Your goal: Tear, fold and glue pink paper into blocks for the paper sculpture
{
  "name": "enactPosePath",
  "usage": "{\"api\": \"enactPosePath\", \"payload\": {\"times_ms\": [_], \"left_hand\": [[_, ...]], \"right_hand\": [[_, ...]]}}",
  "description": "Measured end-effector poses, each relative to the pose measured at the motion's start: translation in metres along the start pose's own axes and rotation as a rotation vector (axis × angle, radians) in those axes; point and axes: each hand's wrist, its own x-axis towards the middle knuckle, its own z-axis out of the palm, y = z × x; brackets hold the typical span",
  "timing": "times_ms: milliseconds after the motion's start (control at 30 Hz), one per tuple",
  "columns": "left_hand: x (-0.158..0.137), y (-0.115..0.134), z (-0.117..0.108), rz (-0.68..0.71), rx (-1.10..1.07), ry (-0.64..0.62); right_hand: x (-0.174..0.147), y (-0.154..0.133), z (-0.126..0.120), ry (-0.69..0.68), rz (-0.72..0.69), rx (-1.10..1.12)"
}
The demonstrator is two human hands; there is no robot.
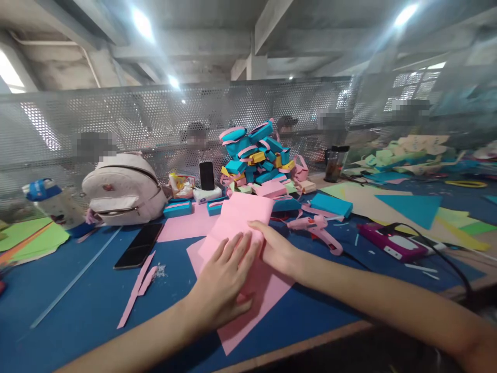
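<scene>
A folded pink sheet of paper (246, 210) is tilted up off the table in front of me. My left hand (227, 277) lies across its face with the fingers stretched out. At the sheet's right edge my right hand (277, 252) grips it, thumb on top and the other fingers hidden behind. Beneath both hands a larger pink sheet (238, 334) rests on the blue table mat (171, 326). To the right of my right hand lies a pink hot glue gun (318, 230). Pink paper strips (135, 295) are left of my left hand.
A black phone (140, 246), white backpack (124, 189) and bottle (58, 207) are at left. Behind the sheet rises a pile of blue, pink and yellow paper boxes (256, 150). A purple device (392, 243) with a cable sits at right. People are behind the perforated screen (155, 109).
</scene>
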Motion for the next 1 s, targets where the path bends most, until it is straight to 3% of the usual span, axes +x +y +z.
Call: {"api": "enactPosePath", "payload": {"times_ms": [133, 333, 433, 533, 600, 667, 767, 833, 900, 1000], "left_hand": [[-0.006, -0.018, 0.017, -0.032, 0.039, 0.017], [-0.021, -0.042, 0.009, -0.032, -0.023, -0.01], [-0.029, -0.042, 0.002, -0.002, -0.002, -0.022], [-0.038, -0.035, 0.0, 0.106, 0.074, -0.001], [-0.043, -0.028, 0.003, 0.181, 0.111, 0.017], [-0.047, -0.022, 0.006, 0.242, 0.13, 0.043], [-0.047, -0.018, 0.007, 0.307, 0.164, 0.1], [-0.045, -0.02, 0.007, 0.33, 0.183, 0.118], [-0.046, -0.026, 0.01, 0.34, 0.173, 0.11], [-0.053, -0.035, 0.027, 0.325, 0.1, 0.199]], "right_hand": [[-0.007, 0.004, -0.005, -0.023, 0.028, -0.009], [-0.011, -0.019, -0.028, 0.057, -0.02, -0.095], [-0.009, -0.03, -0.042, 0.13, -0.124, -0.21], [-0.008, -0.034, -0.052, 0.162, -0.389, -0.437], [-0.01, -0.033, -0.055, 0.083, -0.57, -0.675], [-0.014, -0.029, -0.052, -0.1, -0.616, -0.932], [-0.02, -0.018, -0.041, -0.484, -0.437, -1.195], [-0.021, -0.011, -0.033, -0.647, -0.356, -1.315], [-0.016, -0.005, -0.028, -0.707, -0.342, -1.388], [-0.007, 0.001, -0.029, -0.732, -0.314, -1.437]]}}
